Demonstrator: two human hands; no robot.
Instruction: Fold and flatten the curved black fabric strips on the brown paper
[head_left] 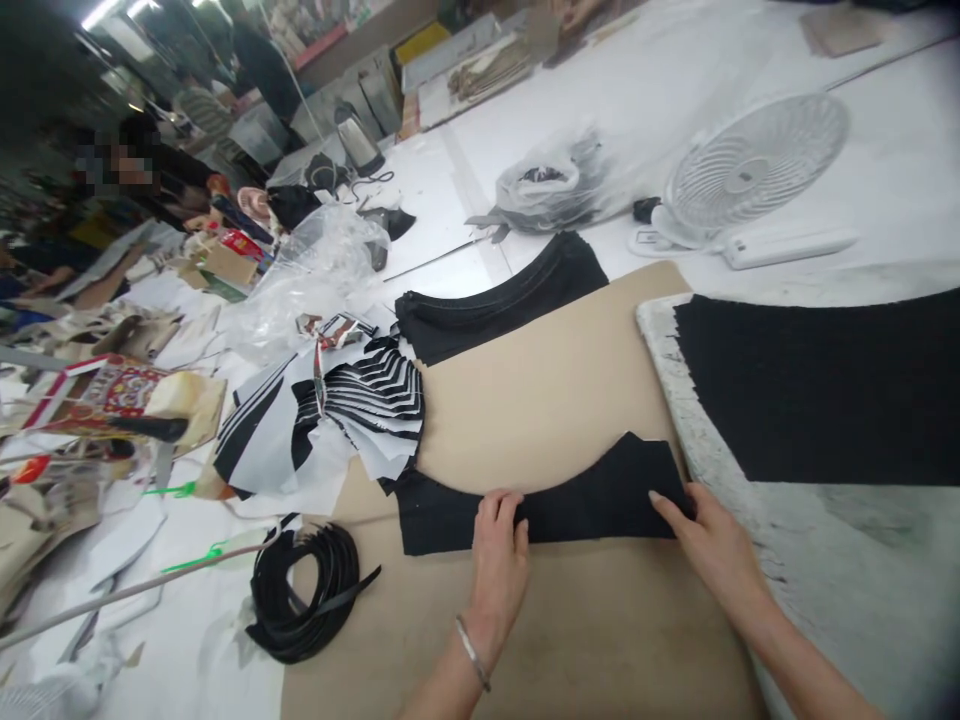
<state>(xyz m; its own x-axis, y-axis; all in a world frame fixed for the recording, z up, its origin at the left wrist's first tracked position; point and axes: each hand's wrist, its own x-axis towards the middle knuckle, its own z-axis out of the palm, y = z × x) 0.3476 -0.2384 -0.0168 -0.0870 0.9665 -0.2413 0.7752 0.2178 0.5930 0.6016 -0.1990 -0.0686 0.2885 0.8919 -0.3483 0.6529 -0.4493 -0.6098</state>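
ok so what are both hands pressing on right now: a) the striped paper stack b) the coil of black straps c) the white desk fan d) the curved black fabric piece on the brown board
d: the left hand and right hand both lie flat on the curved black fabric piece spread on the brown board.

Beyond my work I see a white plastic desk fan (754,170), a coil of black straps (304,590), and striped black-and-white paper cutouts (352,405).

bright even overhead light, ceiling tubes (112,10) glaring top left, edges warped, left side perhaps motion-blurred, corners dim
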